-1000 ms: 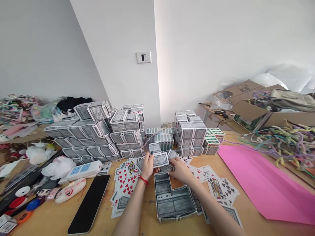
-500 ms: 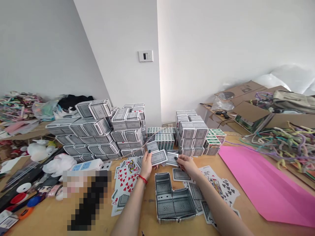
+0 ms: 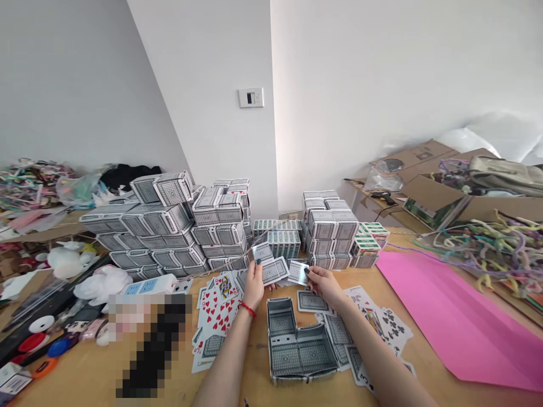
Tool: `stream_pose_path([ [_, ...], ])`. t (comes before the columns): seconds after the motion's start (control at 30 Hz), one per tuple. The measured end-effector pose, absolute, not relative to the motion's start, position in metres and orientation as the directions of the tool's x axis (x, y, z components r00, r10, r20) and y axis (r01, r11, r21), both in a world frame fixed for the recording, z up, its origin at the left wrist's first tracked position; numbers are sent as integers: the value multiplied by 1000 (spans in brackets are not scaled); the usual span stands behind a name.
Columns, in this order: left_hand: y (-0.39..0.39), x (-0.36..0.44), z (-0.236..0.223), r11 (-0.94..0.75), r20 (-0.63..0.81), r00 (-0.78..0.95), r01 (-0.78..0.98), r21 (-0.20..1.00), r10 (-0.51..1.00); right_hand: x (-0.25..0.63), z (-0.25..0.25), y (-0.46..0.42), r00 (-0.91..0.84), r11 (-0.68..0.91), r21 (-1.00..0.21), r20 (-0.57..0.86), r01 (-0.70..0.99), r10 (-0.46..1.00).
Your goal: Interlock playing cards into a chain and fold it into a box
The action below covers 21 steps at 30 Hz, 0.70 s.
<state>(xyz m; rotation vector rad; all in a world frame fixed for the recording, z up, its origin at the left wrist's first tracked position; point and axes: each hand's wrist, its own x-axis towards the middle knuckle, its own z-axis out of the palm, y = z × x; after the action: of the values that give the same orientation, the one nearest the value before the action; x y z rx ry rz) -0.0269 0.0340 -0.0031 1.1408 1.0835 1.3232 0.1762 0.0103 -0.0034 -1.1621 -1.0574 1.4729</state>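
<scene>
My left hand (image 3: 254, 282), with a red cord at the wrist, is closed on grey-backed playing cards (image 3: 275, 271) that fan out above and to the right of its fingers. Between the fingers of my right hand (image 3: 324, 285) is another playing card (image 3: 298, 272), its back shining in the light. Both hands are raised beyond an L-shaped open box made of playing cards (image 3: 303, 353), which lies on the table. A face-down card (image 3: 313, 301) lies under my right hand. Loose cards showing hearts (image 3: 218, 311) spread beside my left forearm.
Stacks of card-built blocks (image 3: 156, 226) stand at the back left, with another stack (image 3: 331, 226) at the back right. Small green card packs (image 3: 283, 243) sit between them. Pink paper (image 3: 458, 322) covers the right side; fuzzy stems (image 3: 500, 249) lie behind it. A power strip (image 3: 148, 287) is at left.
The card in my right hand has tilted slightly and now catches the light. Both hands stay in nearly the same place, and the open box has not moved.
</scene>
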Motion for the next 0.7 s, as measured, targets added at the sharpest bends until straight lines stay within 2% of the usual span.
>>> stream_pose_path([
  [0.23, 35, -29, -1, -57, 54, -27, -136, 989, 998, 177, -1, 9, -112, -178, -971, -161, -160, 981],
  [0.7, 29, -27, 4, -48, 51, 86, -42, 998, 995, 176, -7, 12, -125, -155, -977, -137, -149, 983],
])
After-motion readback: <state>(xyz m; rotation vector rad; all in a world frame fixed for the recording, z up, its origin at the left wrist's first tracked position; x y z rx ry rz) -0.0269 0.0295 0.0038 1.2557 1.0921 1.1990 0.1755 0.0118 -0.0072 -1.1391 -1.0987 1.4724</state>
